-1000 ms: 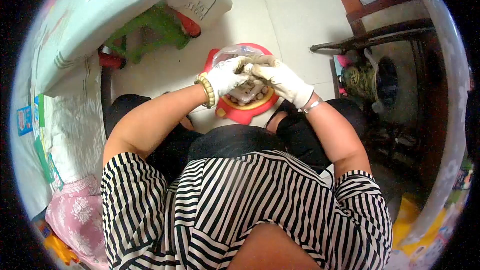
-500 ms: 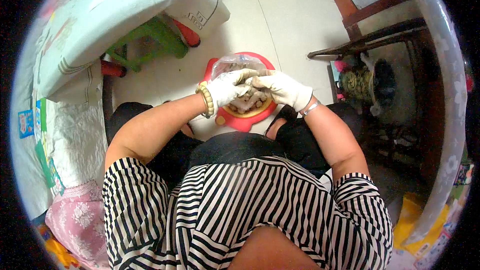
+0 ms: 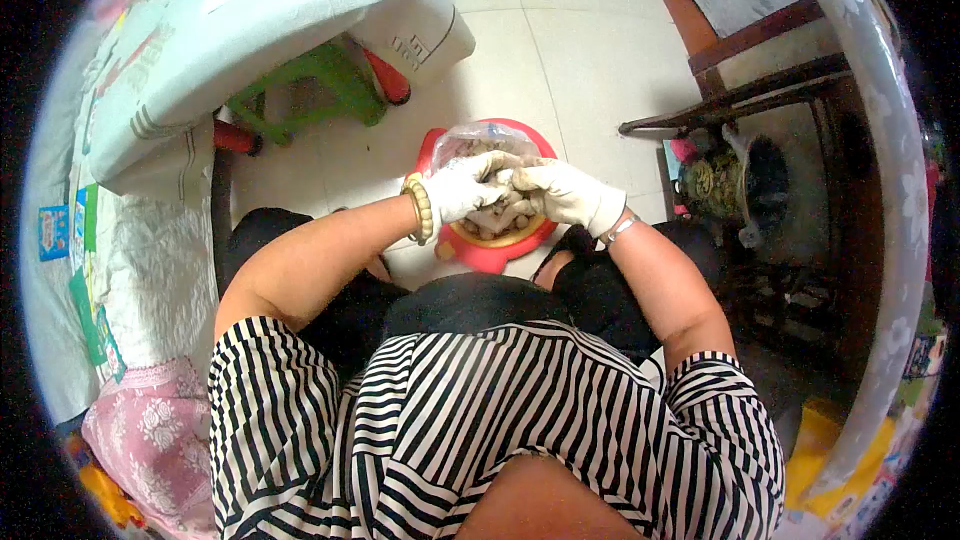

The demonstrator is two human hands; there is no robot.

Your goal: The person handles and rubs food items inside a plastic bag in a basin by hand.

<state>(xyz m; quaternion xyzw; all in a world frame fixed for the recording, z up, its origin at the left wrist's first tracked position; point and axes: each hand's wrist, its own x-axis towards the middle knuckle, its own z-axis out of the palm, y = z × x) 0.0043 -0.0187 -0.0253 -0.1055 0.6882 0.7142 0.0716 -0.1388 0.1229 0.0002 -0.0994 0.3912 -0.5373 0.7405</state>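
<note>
My left hand (image 3: 462, 190), in a white work glove with dirty fingertips, is closed with its fingers bent inward. Facing it is my right hand (image 3: 570, 195), gloved the same way, its fingers pinched together. The fingertips of both meet over a red, round, low piece (image 3: 492, 261) with a yellow inner ring. Between them is a small pale thing, mostly covered by the gloves, whose kind I cannot make out. Below the hands lie several small pale-brown lumps (image 3: 487, 231). A clear plastic bag (image 3: 468, 137) lies along the far side of the red piece.
A cloth-covered table (image 3: 300, 0) stands at the upper left, with a green stool (image 3: 320, 90) beneath. Dark wooden furniture (image 3: 790, 90) with pans or bowls is on the right. Pale floor tiles (image 3: 545, 40) stretch ahead. My knees flank the red piece.
The whole view has shifted slightly, so things sit a little lower. Both hands stay together over the red piece, with only small finger movements.
</note>
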